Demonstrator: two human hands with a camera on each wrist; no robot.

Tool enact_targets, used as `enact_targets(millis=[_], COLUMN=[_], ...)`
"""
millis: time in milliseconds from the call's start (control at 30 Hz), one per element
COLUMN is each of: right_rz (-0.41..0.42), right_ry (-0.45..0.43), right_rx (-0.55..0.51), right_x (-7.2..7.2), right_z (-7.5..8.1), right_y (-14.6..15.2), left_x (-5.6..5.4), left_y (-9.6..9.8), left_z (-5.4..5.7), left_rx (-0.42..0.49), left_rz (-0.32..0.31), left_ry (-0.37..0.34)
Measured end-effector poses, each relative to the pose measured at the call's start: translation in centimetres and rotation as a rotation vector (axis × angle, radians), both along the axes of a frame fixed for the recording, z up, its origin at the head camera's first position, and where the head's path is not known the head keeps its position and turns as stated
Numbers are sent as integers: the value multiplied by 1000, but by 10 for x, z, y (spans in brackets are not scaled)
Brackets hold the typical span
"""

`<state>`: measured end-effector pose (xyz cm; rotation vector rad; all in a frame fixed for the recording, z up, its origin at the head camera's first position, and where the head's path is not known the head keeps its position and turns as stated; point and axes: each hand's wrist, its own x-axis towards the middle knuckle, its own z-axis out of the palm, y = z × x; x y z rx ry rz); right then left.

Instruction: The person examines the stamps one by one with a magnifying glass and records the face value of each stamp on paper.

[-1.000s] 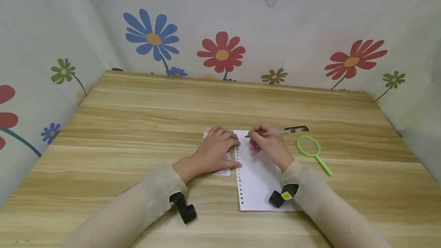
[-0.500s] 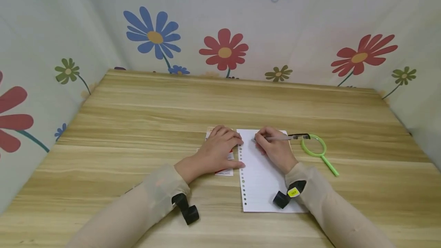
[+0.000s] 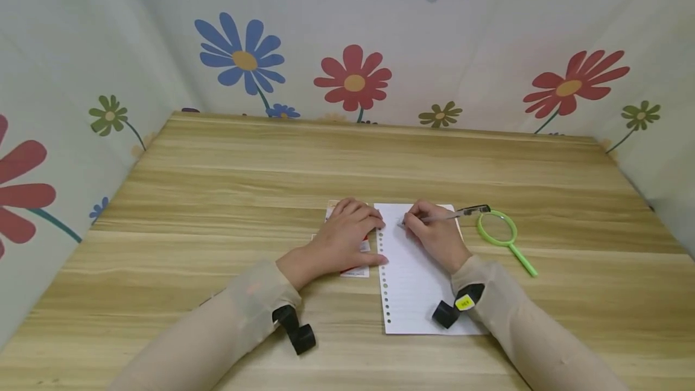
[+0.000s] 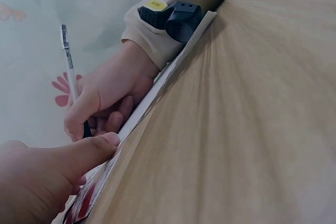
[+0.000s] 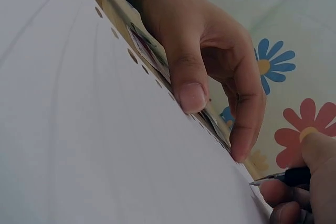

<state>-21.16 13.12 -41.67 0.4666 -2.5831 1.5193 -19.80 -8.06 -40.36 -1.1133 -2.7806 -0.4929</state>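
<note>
In the head view, a white lined sheet of loose-leaf paper (image 3: 415, 294), with punched holes down its left edge, lies on the table. My left hand (image 3: 339, 237) rests palm down beside it, thumb and fingertips touching the holed edge. Beneath that hand, partly covered, are printed cards (image 3: 355, 272) with red patches. My right hand (image 3: 438, 239) pinches a clear-barrelled pen (image 3: 468, 212) with a black cap end, slanting over the sheet's upper part. In the right wrist view the pen's tip (image 5: 255, 182) is at the paper surface; any ink marks are too faint to tell.
A green magnifying glass (image 3: 523, 260) lies to the right of the paper, near the pen's rear end. Both sleeves carry black wrist cameras (image 3: 446, 314). A flower-printed curtain (image 3: 467, 35) stands behind the wooden table (image 3: 260, 162).
The right hand has shifted slightly right and nearer over the sheet, and the pen's tilt has varied. My left hand stays at the paper's edge. The head view has moved a little.
</note>
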Motion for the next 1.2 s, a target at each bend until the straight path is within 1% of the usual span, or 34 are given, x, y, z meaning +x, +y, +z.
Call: enact_targets(millis=[100,233,300,367,467,533,633,700,800,1000,1067,1200], right_rz=[1,-56,-48,-20,-5,-48,-120,-148,-130,-82,-93,-142], right_ry=[14,6,-8,-21,-28,-24,-42,-59,-77,-55,-57,-65], right_rx=[49,73,62,55,70,81,70,60,51,30,26,58], right_x=[1,1,1,0,-2,-2,-2,-2,-2,-2,-2,0], right_z=[1,2,3,4,4,5,5,5,4,1,1,2], right_y=[1,3,3,3,2,2,2,4,5,7,7,5], left_x=[0,-2,-2,-2,-2,-2,-2,-1,-1,-1,-1,-2], left_y=[1,2,2,2,1,1,0,0,0,1,1,0], left_z=[0,-1,-1,0,0,0,-1,-1,-2,-2,-2,-3], left_rx=[6,4,2,3,3,3,1,-2,-9,-22,-24,-26], left_rz=[-2,-9,-12,-12,-6,-3,0,1,3,11,13,12], left_ry=[6,17,21,18,12,9,10,14,15,-2,-2,-1])
